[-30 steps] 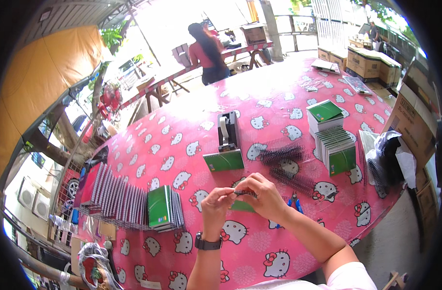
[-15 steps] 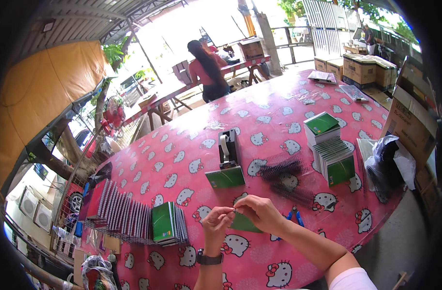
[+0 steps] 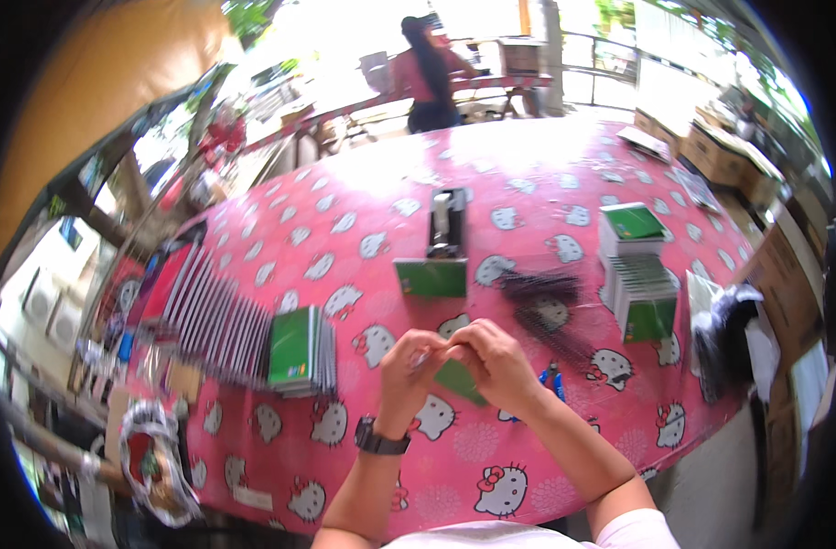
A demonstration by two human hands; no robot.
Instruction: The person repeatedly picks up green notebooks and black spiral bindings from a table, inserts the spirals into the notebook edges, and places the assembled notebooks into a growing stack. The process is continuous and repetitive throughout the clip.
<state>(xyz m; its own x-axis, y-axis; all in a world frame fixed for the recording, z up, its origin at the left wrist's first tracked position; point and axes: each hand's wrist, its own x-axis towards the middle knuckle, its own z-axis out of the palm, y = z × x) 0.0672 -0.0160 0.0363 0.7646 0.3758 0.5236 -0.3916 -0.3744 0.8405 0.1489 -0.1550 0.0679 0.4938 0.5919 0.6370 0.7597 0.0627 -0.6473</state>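
My left hand (image 3: 407, 368) and my right hand (image 3: 498, 364) meet above the near middle of the table, fingertips pinched together. Whatever lies between them is too small to make out. Just under my fingers lies a green cover or card (image 3: 461, 381), partly hidden by the hands. Beyond them, a green notebook (image 3: 431, 278) stands propped against a black tape dispenser (image 3: 447, 224). Blue-handled pliers (image 3: 553, 380) lie right of my right hand. Farther right is a heap of black spiral binding coils (image 3: 546, 306).
A long row of spiral notebooks (image 3: 294, 349) stands at the left. Another stack of green notebooks (image 3: 645, 316) rises at the right. Plastic bags (image 3: 729, 320) and cardboard boxes (image 3: 786, 274) are at the right edge. A person (image 3: 429, 78) stands by a far table.
The whole view has shifted and tilted, with some blur. My hands stay pinched together over the green cover, and the table things keep their places.
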